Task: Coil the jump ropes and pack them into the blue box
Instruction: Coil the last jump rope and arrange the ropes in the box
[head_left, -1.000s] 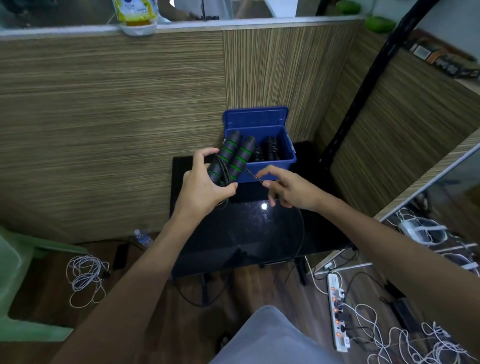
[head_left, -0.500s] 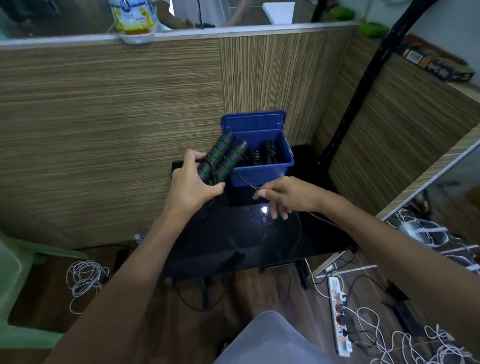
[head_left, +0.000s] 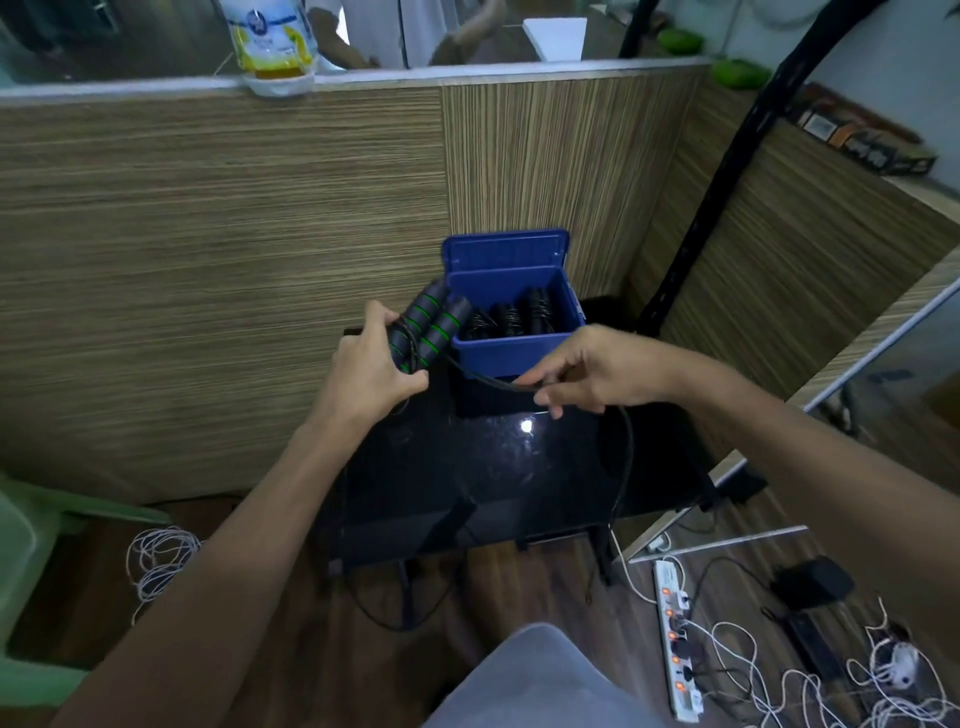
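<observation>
Wood-grain partition behind, glossy black table (head_left: 467, 483) below w/ blue box (head_left: 511, 353) at its far edge, lid up. Left hand (head_left: 371, 371) fingers curl tight round both green-ringed handles (head_left: 428, 327), held just left of box. Right hand (head_left: 597, 371) thumb + fingertips pinch the black cord (head_left: 488, 382); the rest hangs off the table's right side. Step: coiling, prob mid-wrap. Next: wind slack round handles, then drop into box w/ other ropes (head_left: 511, 317).

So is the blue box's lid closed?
No, the blue box stands open, its lid tipped up behind it, and black coiled ropes show inside.
</observation>
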